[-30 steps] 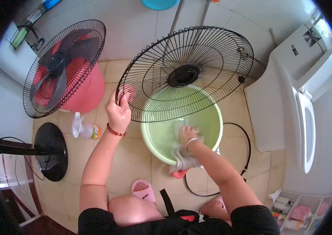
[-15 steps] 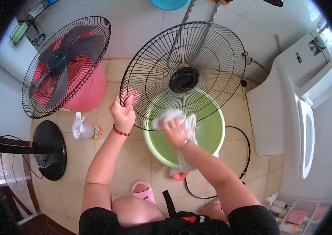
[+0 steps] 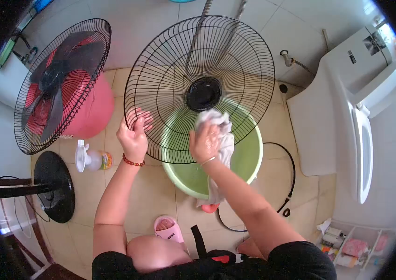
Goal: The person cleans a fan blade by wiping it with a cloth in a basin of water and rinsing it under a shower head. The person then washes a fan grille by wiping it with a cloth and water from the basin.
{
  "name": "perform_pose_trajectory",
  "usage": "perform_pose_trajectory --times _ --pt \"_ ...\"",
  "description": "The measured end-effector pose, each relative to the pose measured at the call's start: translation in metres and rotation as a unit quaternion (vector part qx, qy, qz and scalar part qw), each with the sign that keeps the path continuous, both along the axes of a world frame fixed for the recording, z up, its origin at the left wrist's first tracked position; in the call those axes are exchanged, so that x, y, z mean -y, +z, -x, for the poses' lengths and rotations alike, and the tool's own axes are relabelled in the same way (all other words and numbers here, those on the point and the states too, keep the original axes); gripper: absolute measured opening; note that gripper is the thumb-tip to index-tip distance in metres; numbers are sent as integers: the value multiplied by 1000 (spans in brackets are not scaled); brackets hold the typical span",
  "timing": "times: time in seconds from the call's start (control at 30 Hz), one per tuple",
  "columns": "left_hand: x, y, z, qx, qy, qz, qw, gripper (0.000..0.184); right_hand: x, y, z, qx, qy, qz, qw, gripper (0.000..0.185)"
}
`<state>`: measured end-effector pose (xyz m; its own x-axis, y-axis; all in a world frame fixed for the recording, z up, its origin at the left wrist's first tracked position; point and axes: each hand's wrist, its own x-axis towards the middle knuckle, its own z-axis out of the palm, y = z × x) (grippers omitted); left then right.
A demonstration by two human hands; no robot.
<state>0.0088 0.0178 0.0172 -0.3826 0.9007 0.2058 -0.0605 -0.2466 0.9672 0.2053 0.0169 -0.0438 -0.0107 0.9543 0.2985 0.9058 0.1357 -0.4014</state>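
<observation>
A round black fan grille (image 3: 160, 70) is tilted above a light green basin (image 3: 174, 175). My left hand (image 3: 134, 135) grips its lower left rim, with fingers behind the wires and the thumb in front. My right hand (image 3: 206, 142) presses a wet white-grey cloth (image 3: 226, 142) against the grille just below its black centre disc. The cloth's lower end hangs across the basin and over its near rim. Water sits in the basin, partly seen through the wires.
At the left, another grille with dark blades (image 3: 55, 114) leans on a pink bucket (image 3: 95, 112). Nearby are a spray bottle (image 3: 93, 160) and a black round base (image 3: 55, 186). A black hose (image 3: 293, 172), toilet (image 3: 319, 112) and storage rack (image 3: 356, 247) are at the right.
My right hand has come up out of the basin with the cloth and moved onto the grille, now nearer its centre. The grille has turned to face me more and shifted left.
</observation>
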Motion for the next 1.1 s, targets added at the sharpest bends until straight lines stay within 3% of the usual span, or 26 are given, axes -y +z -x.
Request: perform_pose_trajectory --times 0.07,0.23,0.3,0.33,0.37,0.4,0.43,0.5,0.53,0.63,0.73,0.83,0.87,0.9,0.93,0.97,1.0,1.07,1.1 --pt "-10 -1 1 21 -6 25 999 24 28 7 6 -7 57 83 995 68" --pt "-13 4 -10 90 -31 62 993 31 59 -19 -8 -3 134 31 991 66" --pt "19 -20 -31 209 -40 99 972 43 51 -24 -10 -37 137 14 990 65" --pt "29 -79 -35 102 -50 101 988 43 49 -19 -7 -35 126 21 991 63" --pt "48 -83 -46 30 -83 152 984 38 52 -12 -3 -33 113 34 992 61" --pt "46 -81 -52 83 -51 151 984 35 58 -8 0 -33 101 51 993 59" --pt "39 -79 -53 134 -17 148 980 32 59 -4 -8 3 190 82 978 57" --pt "26 -79 -45 90 -6 106 990 28 49 11 -46 82 367 128 918 53" --pt "19 -73 -42 68 -2 81 994 26 48 10 -59 146 392 168 893 46" --pt "11 -37 -29 104 12 39 994 23 45 11 -86 318 348 240 849 42" --pt "-5 22 1 -141 20 -72 987 18 29 32 -90 306 185 529 769 48" --pt "-11 29 3 -210 39 -129 968 16 42 -44 -88 345 45 339 874 45" --pt "-9 30 -4 -130 18 -108 985 18 52 -79 -84 342 51 238 908 41" --pt "-6 30 -6 -108 13 -82 991 19 39 -107 -88 347 211 293 865 41" --pt "-2 27 -7 -86 6 -54 995 20 25 -95 -83 344 364 342 795 41" --pt "1 21 -7 -61 -2 -26 998 21 19 -77 -95 235 369 396 807 38" --pt "1 11 -2 -43 -16 -11 999 23 12 -16 -92 124 367 449 805 37" --pt "0 6 1 -63 -7 -20 998 22 -1 61 -101 12 331 347 877 33" --pt "2 3 0 -71 -3 -19 997 22 -10 105 -95 -22 259 336 905 34"
